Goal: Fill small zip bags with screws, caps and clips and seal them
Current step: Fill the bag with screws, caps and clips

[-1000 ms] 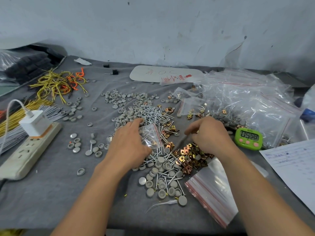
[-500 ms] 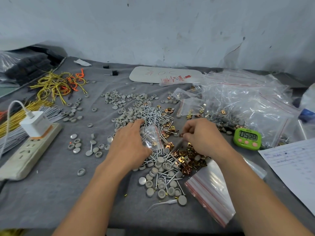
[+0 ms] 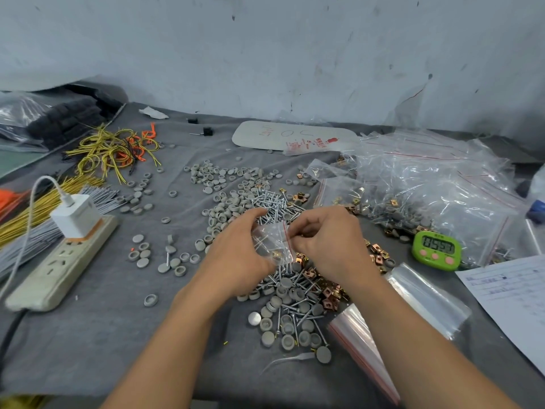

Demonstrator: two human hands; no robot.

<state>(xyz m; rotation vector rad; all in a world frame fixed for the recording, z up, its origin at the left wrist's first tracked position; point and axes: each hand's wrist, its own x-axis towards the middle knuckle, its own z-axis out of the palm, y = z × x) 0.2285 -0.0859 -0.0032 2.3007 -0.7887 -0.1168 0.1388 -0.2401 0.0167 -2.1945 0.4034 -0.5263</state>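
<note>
Holding the small zip bag (image 3: pixel 272 240) between both hands, just above the loose screws (image 3: pixel 275 202) at mid-table. My left hand (image 3: pixel 236 255) curls round the bag's left side; my right hand (image 3: pixel 327 243) pinches the red-striped edge. Contents seen through the film: a few screws and one brass clip. Mouth sealed or not: cannot tell. Heap of filled bags (image 3: pixel 427 184) to my right holds screws, caps and clips. Flat stack of empty bags (image 3: pixel 364 343) lies beside my right forearm. Loose grey caps (image 3: pixel 224 184) and brass clips (image 3: pixel 327 293) flank the screws.
</note>
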